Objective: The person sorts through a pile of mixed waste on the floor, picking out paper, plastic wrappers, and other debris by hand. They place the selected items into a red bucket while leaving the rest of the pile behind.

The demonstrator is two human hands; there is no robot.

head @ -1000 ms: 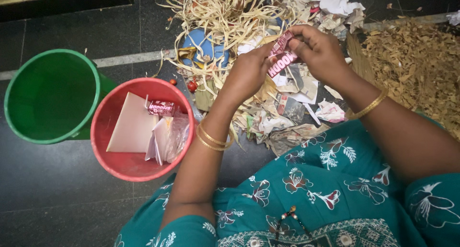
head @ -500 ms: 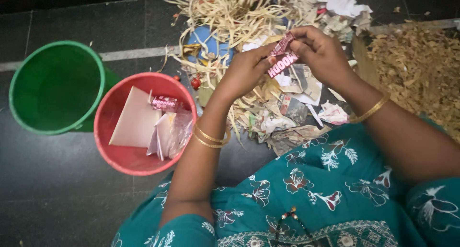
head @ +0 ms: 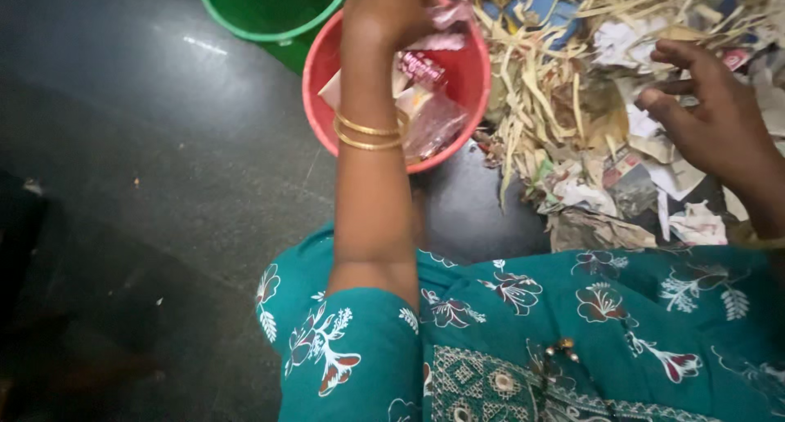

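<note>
- Fingers of the left hand (head: 391, 13) pinch a pink wrapper (head: 446, 29) right over the red bucket (head: 320, 70), so it'd land inside
- right hand (head: 713, 115) hovers spread, holding nothing, above the scrap pile (head: 572, 136)
- green bucket (head: 214, 5) just beside

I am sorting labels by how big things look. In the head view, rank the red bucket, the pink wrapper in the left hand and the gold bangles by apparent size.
1. Red bucket, largest.
2. Pink wrapper, held by the left hand over the bucket; partly hidden.
3. Gold bangles: similar in span to the wrapper, so that ranking is unsure.
</note>
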